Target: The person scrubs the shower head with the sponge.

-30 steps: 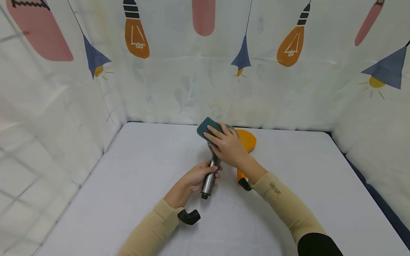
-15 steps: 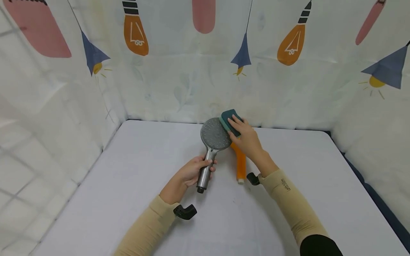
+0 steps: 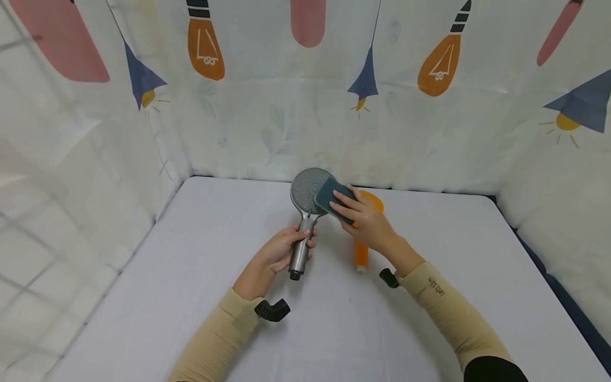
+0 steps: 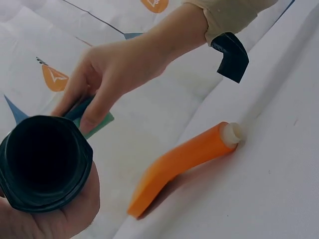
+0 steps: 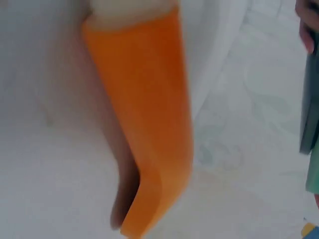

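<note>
My left hand [image 3: 279, 248] grips the handle of a grey shower head [image 3: 303, 187], its round nozzle face turned up toward me in the head view. In the left wrist view, the handle's dark hollow end [image 4: 44, 164] points at the camera. A dark teal sponge [image 3: 333, 199] with a lighter green layer [image 5: 314, 167] overlaps the lower right of the nozzle face. My right hand [image 3: 374, 225] holds this sponge, fingers spread over its top and thumb beneath. Behind and below that hand, an orange shower head [image 3: 361, 254] lies on the table, partly hidden by it.
A white table [image 3: 200, 265] stretches around both hands. Behind it hangs a pale cloth wall [image 3: 267, 116] printed with bulbs and lamps. Small black wrist devices [image 3: 273, 310] stick out from both beige sleeves [image 3: 219, 334].
The sponge went from covering the nozzle face to its upper right edge, then down to its lower right. The grey shower head shifted slightly left and up in the head view.
</note>
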{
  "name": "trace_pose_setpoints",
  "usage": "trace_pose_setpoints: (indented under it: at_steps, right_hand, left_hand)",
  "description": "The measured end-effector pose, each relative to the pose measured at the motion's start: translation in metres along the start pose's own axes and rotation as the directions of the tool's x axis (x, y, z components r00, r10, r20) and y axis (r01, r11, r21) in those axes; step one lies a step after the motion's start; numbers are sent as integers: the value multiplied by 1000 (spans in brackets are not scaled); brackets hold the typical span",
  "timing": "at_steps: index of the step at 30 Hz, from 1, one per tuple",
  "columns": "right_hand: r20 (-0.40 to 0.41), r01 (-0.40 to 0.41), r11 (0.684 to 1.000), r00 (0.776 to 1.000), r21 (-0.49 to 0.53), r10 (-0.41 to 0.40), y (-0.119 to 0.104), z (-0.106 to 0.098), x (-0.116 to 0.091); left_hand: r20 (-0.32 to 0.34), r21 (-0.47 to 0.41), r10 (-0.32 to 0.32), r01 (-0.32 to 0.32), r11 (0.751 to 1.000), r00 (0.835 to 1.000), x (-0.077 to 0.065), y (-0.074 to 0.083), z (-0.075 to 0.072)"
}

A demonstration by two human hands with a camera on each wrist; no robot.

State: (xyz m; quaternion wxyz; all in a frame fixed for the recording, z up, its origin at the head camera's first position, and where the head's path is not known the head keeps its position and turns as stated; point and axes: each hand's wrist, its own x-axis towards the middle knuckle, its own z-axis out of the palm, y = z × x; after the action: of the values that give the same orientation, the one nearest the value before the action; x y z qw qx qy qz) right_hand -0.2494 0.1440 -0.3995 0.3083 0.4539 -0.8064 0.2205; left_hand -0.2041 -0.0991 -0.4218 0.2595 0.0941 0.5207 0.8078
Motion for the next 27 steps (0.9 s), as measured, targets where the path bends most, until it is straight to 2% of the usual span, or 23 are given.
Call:
trace_pose_setpoints:
  at_steps: [3, 7, 9, 15, 21, 27]
  right_hand:
    - [-28, 19, 999, 999, -39, -20, 4, -1, -3]
    - [8, 130, 986, 992, -104, -130, 1, 0, -6]
    - [21, 151, 982, 989, -111, -149, 2, -1, -8]
    - [-38, 55, 995, 998, -80, -58, 6, -5, -13]
    - [59, 178, 978, 983, -110, -172, 0, -5, -12]
    - [-31, 72, 996, 997, -59, -74, 1, -7, -12]
  left_hand:
    - [0, -20, -3, 3, 1000, 1000, 0, 1, 1]
    - [9, -47, -9, 10, 999, 1000, 1, 1, 2]
    - [10, -57, -6, 6, 998, 1000, 1, 1, 2]
    - [8, -74, -1, 2, 997, 1000, 1, 1, -1]
    - [-2, -81, 0, 0, 997, 1000, 0, 1, -1]
    - [-18, -64, 8, -9, 998, 1000, 0, 2, 3]
